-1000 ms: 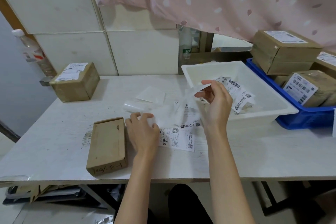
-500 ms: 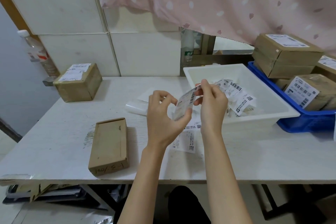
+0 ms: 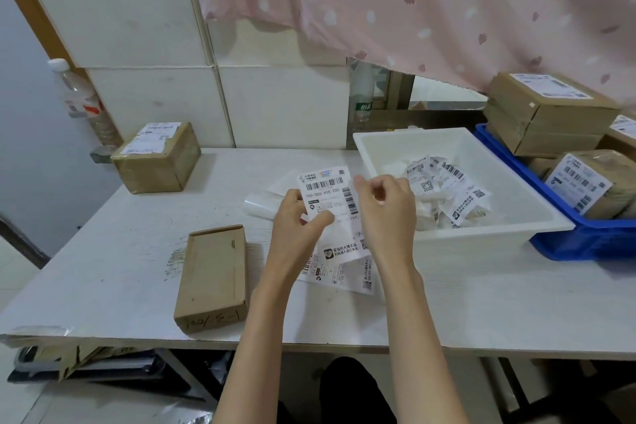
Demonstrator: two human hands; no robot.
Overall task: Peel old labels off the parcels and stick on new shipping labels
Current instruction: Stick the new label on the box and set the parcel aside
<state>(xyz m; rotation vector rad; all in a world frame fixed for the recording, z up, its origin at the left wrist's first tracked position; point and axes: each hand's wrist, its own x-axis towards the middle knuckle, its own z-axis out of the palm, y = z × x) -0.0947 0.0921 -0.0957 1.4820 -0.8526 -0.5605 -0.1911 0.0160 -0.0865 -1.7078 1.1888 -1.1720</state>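
Left hand pinches the new label, right hand loosely curled beside it, grip empty; next, press it squarely onto the bare parcel.

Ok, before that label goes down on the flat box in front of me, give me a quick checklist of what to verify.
1. Label held: ok. The left hand pinches the shipping label, printed side up.
2. Backing off: cannot tell. The right hand is curled at the label's right edge; no liner shows clearly.
3. Box top bare: ok. The flat box shows no old label on its top face.
4. Box within reach: ok. It lies just left of the left hand on the table.
5. Landing spot free: ok. Nothing rests on the box.
6. Stray labels: not ok. Another label lies on the table under the hands.
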